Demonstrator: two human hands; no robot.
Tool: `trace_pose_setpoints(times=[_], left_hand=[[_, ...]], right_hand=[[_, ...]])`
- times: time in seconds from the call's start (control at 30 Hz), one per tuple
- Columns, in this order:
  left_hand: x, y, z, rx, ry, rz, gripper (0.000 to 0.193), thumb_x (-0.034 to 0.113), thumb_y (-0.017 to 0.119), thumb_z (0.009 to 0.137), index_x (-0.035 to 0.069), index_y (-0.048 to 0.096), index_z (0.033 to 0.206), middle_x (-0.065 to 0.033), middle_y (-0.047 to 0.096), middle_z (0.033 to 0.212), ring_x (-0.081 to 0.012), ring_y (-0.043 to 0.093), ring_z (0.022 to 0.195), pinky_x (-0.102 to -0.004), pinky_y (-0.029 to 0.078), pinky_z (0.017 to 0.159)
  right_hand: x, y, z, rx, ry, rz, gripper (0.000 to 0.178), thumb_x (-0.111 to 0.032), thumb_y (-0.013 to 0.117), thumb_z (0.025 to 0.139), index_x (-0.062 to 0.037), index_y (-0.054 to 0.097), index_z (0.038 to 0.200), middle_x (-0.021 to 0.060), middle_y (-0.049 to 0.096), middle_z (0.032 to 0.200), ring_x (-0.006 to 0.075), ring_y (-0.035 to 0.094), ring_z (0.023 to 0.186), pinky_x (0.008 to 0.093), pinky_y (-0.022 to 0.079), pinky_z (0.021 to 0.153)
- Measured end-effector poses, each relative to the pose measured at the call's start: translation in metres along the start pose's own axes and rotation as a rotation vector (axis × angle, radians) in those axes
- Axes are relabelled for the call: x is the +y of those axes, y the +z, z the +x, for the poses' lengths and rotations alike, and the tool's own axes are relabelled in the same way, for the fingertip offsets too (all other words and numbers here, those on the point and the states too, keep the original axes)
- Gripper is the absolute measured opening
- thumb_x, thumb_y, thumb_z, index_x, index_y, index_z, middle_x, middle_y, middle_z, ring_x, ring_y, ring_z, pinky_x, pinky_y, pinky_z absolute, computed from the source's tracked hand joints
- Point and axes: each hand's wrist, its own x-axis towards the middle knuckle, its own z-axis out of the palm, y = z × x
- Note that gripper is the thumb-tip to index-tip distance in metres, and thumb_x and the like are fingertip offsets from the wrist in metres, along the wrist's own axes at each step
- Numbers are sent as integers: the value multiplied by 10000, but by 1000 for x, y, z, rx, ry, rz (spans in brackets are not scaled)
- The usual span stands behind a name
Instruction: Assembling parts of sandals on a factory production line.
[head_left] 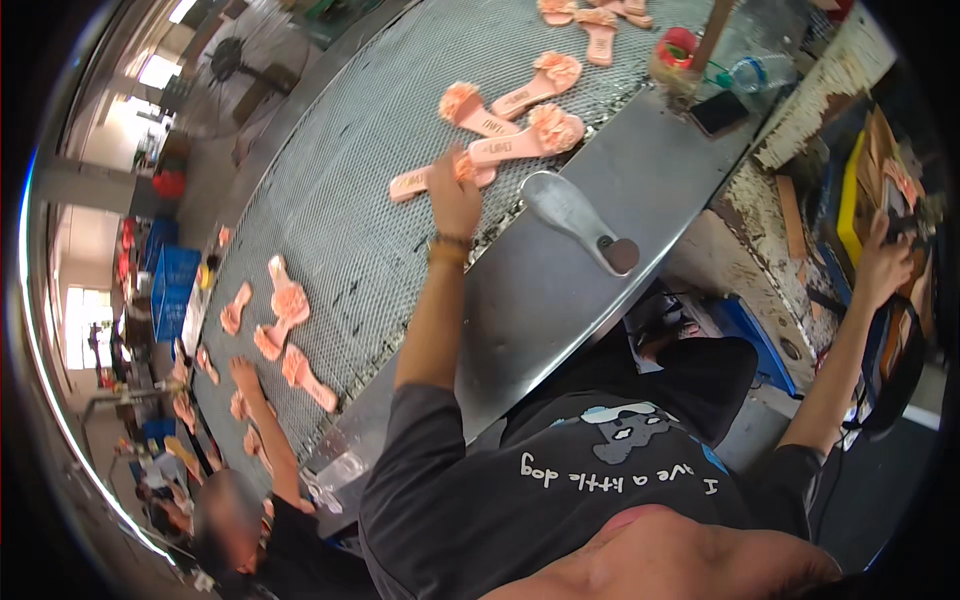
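Note:
My left hand (455,205) reaches over the mesh conveyor belt (350,180), its fingers closed on a pink slide sandal (410,184) with a ruffled flower on its strap. Right beside it lie more sandals of that kind, the nearest a pink slide (510,147). Out to the far right, my right hand (884,262) is closed around a dark object that I cannot make out. A grey, sole-shaped metal piece (572,215) with a round dark spot at one end rests on the steel ledge (520,290) in front of me.
Several pink sandals (290,305) lie farther left on the belt, where a co-worker's hand (245,375) reaches in. A dark phone (718,114), a clear plastic bottle (748,74) and a red-topped container (678,50) stand at the ledge's far end. Blue crates (175,295) stand beyond.

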Motion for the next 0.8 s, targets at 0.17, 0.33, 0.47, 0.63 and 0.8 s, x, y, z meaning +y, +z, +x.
trace_pose_setpoints(times=[0.17, 0.33, 0.47, 0.63, 0.8], left_hand=[[-132, -40, 14, -628, -117, 649, 524, 145, 578, 929, 54, 502, 1439, -225, 643, 1311, -382, 603, 1242, -488, 485, 1030], [-98, -83, -2, -808, -392, 666, 331, 259, 598, 925, 61, 668, 1181, -208, 693, 1236, -374, 687, 1114, -511, 523, 978], [-85, -85, -53, -673, -330, 640, 392, 237, 697, 870, 80, 646, 1225, -180, 662, 1229, -385, 631, 1158, -508, 523, 985], [-57, -127, -111, -501, -576, 509, 582, 241, 749, 857, 77, 555, 1381, -151, 603, 1301, -387, 549, 1243, -482, 495, 1033], [-58, -111, -149, -236, -554, 553, 682, 247, 759, 859, 71, 488, 1461, -154, 580, 1333, -368, 542, 1242, -484, 464, 1050]], right_hand=[[-19, -5, 12, -32, -145, 222, 611, -486, 571, 1024, 98, 747, 1031, 273, 703, 1186, 367, 695, 1063, 428, 569, 911], [-6, -7, 48, -446, -276, -304, 382, -326, 695, 977, -66, 695, 1256, 166, 748, 1052, 287, 748, 843, 347, 606, 689], [-127, 12, 40, -404, -411, -49, 381, -323, 697, 975, -66, 694, 1257, 165, 748, 1053, 287, 748, 843, 347, 606, 689], [-176, 4, 42, -347, -440, 136, 380, -317, 700, 972, -68, 693, 1259, 164, 748, 1053, 286, 748, 844, 346, 606, 688], [-195, -2, 33, -325, -426, 296, 379, -311, 702, 970, -69, 692, 1261, 163, 749, 1054, 285, 748, 844, 346, 606, 688]])
